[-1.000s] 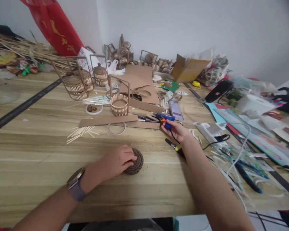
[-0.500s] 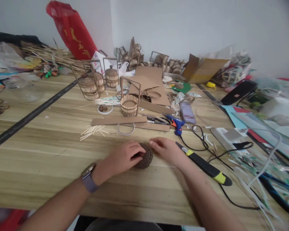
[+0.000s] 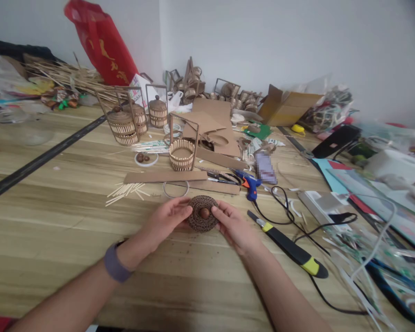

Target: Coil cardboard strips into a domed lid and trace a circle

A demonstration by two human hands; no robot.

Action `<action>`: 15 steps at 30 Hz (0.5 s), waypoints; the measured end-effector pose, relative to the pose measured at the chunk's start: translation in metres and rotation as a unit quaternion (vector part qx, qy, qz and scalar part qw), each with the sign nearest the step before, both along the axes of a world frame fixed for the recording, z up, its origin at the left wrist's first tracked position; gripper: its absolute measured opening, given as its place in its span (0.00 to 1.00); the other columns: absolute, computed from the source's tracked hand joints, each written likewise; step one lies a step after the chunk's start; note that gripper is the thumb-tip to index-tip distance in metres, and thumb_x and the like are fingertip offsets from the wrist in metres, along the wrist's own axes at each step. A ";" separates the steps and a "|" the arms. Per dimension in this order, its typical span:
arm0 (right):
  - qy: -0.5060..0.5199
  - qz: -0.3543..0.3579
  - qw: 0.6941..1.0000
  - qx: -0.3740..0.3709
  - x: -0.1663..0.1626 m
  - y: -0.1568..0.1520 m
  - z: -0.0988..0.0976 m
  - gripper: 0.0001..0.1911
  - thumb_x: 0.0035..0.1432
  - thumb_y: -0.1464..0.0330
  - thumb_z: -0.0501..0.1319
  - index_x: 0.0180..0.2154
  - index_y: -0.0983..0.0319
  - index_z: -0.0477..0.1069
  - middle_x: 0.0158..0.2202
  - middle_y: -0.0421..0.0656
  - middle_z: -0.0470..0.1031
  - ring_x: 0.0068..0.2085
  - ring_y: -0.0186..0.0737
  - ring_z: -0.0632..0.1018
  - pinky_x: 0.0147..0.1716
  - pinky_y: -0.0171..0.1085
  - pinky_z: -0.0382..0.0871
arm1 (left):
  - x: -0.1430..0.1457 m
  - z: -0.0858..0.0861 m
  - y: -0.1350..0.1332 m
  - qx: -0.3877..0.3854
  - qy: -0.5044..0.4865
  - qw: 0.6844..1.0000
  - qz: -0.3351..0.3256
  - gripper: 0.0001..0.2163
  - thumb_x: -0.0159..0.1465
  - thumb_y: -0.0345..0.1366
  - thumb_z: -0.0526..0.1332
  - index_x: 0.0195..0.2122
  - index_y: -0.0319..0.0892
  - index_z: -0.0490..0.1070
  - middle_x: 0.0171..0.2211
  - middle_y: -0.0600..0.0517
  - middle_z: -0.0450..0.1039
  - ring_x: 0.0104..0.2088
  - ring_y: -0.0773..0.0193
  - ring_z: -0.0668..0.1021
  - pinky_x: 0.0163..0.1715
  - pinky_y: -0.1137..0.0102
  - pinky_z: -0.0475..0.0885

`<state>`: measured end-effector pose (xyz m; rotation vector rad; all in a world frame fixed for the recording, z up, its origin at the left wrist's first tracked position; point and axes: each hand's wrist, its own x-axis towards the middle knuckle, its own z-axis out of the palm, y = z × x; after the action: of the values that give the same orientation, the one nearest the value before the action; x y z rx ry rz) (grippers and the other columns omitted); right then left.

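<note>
Between both hands is a round dark-brown coiled cardboard lid (image 3: pixel 198 225) with a brown bead (image 3: pixel 204 212) near its middle. My left hand (image 3: pixel 168 219) grips its left rim, thumb on top and fingers at the far side. From the right, my right hand (image 3: pixel 232 226) pinches the opposite rim, its thumb close to the bead. Beyond the hands lie a thin white ring (image 3: pixel 175 196) and strips of cardboard (image 3: pixel 166 177). A small slatted basket with a tall handle (image 3: pixel 181 162) stands farther back.
To the right lie a utility knife (image 3: pixel 287 244) with its blade out and a blue glue gun (image 3: pixel 251 184) with a looping black cord. Thin sticks (image 3: pixel 126 191) are at left. Lidded baskets (image 3: pixel 122 127) and a cardboard box (image 3: pixel 290 108) stand at the back.
My right hand has moved in and taken the lid's right edge. The left hand has shifted from the lid's top to its left rim, uncovering the bead. The lid now tilts toward me.
</note>
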<state>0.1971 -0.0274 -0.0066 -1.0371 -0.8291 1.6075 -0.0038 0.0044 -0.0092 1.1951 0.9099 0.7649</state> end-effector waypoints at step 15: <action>-0.018 -0.009 0.999 0.031 -0.011 -0.009 -0.012 0.17 0.51 0.56 0.73 0.40 0.58 0.80 0.34 0.41 0.81 0.40 0.42 0.78 0.44 0.39 0.69 | 0.000 -0.001 0.002 -0.116 -0.059 0.990 -0.060 0.18 0.53 0.48 0.74 0.38 0.39 0.82 0.38 0.47 0.83 0.41 0.54 0.82 0.47 0.61 0.74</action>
<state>0.1862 -0.0367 -0.0186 -1.0306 -0.8852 1.5421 -0.0038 0.0061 -0.0098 0.9798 0.7983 0.6073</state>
